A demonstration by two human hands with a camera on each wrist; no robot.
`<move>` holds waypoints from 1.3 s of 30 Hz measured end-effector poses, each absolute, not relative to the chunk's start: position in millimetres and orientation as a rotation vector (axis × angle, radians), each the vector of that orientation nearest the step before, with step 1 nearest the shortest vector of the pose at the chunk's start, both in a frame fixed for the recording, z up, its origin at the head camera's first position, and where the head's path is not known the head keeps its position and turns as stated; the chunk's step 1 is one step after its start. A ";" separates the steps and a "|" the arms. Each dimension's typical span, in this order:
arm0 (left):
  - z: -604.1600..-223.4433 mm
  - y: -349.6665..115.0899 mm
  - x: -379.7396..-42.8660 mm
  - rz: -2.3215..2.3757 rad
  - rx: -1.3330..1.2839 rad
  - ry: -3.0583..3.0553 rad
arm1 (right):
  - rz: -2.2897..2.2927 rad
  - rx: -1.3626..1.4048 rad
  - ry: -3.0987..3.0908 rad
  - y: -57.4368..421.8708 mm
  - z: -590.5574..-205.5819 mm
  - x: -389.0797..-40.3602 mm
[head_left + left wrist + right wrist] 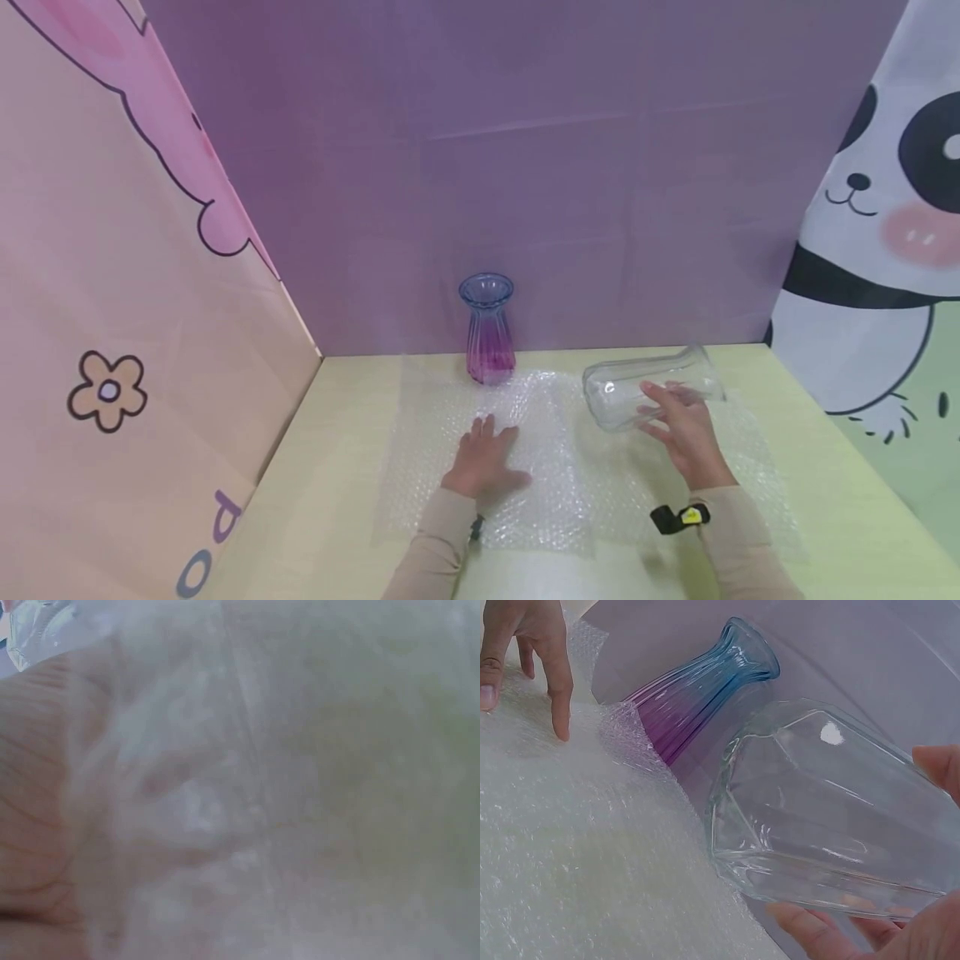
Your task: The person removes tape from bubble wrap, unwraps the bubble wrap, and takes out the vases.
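Note:
My right hand [686, 433] grips a clear glass vase [637, 385] tipped on its side, its faceted base toward the left and its flared mouth toward the right. In the right wrist view the thumb and fingers lie on opposite sides of the clear vase [832, 802]. With fingers spread, my left hand [483, 462] rests on a sheet of bubble wrap [540, 500]. Up close in the left wrist view, blurred bubble wrap [337, 825] covers much of the palm [34, 780].
A blue-to-pink fluted glass vase [489, 333] stands upright at the back, by the far edge of the bubble wrap. The pale table [322, 467] is bordered by a purple backdrop [480, 183] and printed side panels. A black strap [678, 518] circles the right wrist.

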State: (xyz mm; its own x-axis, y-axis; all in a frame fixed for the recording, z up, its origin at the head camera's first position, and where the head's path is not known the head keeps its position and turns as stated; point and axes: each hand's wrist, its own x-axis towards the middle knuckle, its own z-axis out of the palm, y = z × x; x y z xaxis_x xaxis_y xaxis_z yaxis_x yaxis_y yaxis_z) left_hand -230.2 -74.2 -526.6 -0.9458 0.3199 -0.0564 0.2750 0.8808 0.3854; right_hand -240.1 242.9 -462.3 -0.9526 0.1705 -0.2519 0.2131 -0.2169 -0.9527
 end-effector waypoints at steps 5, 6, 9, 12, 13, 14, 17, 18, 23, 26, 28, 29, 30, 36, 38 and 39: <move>-526.9 -74.0 -230.4 0.571 0.458 2.929 | -2.395 0.489 1.931 242.9 -462.6 -240.8; -526.8 -74.0 -230.4 0.571 0.458 2.928 | -2.395 0.491 1.927 242.7 -462.6 -240.9; -527.0 -74.2 -230.4 0.567 0.458 2.926 | -2.384 0.500 1.929 242.1 -462.3 -240.5; -527.4 -74.3 -230.8 0.563 0.463 2.927 | -2.362 0.521 1.939 241.5 -461.9 -240.5; -527.8 -74.3 -231.0 0.560 0.464 2.928 | -2.355 0.528 1.946 241.4 -461.9 -240.4; -528.1 -74.2 -231.3 0.558 0.466 2.930 | -2.348 0.533 1.952 241.2 -461.8 -240.3; -528.6 -74.1 -231.8 0.549 0.470 2.934 | -2.351 0.543 1.959 241.2 -462.0 -240.5; -528.6 -74.1 -231.7 0.547 0.471 2.934 | -2.356 0.542 1.957 241.4 -462.1 -240.6; -527.9 -73.8 -231.7 0.543 0.471 2.937 | -2.390 0.537 1.930 242.3 -462.8 -241.0; -527.0 -73.7 -231.2 0.552 0.469 2.937 | -2.418 0.540 1.901 242.8 -463.1 -241.0; -526.4 -73.8 -230.8 0.551 0.465 2.935 | -2.443 0.541 1.873 243.2 -463.1 -240.5; -526.4 -73.8 -230.8 0.549 0.463 2.935 | -2.459 0.544 1.856 243.6 -463.1 -240.4; -526.2 -74.0 -230.6 0.548 0.464 2.937 | -2.474 0.545 1.841 243.8 -463.1 -240.2; -525.8 -74.0 -230.7 0.549 0.464 2.943 | -2.528 0.547 1.803 244.7 -463.2 -239.7; -525.6 -73.8 -230.3 0.553 0.464 2.945 | -2.517 0.550 1.818 244.7 -463.5 -239.9; -525.6 -73.7 -230.4 0.553 0.464 2.946 | -2.516 0.553 1.817 244.9 -463.6 -240.3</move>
State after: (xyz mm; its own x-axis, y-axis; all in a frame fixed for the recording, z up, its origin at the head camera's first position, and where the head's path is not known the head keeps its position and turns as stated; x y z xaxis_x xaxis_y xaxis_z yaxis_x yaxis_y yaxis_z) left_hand -230.4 -73.7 -525.6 -0.9475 0.3161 -0.0492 0.2768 0.8871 0.3694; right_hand -240.3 244.9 -463.6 -0.9385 0.2111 -0.2734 0.1931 -0.3356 -0.9220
